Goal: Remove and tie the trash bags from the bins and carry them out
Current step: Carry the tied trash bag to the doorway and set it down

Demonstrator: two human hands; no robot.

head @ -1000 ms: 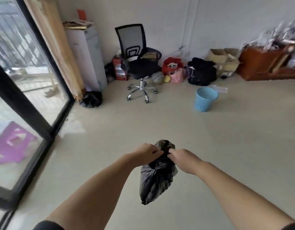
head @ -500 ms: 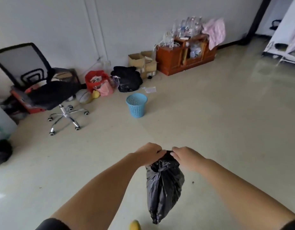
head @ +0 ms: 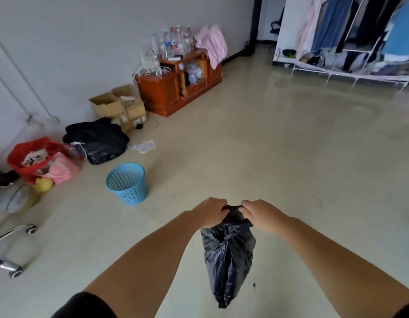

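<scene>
The black trash bag [head: 227, 260] hangs off the floor at about 6 o'clock, its neck gathered and pulled taut between both hands. The left hand [head: 210, 213] has its grip clenched round one end of the neck, and the right hand [head: 259, 214] grasps the other, so the tying step seems to be in hand. The next move likely calls for cinching the knot snug, then carrying the bag out. The blue bin [head: 127, 183] at 10 o'clock stands unlined. The bottles [head: 173, 42] at 12 o'clock bear labels too blurred to read.
</scene>
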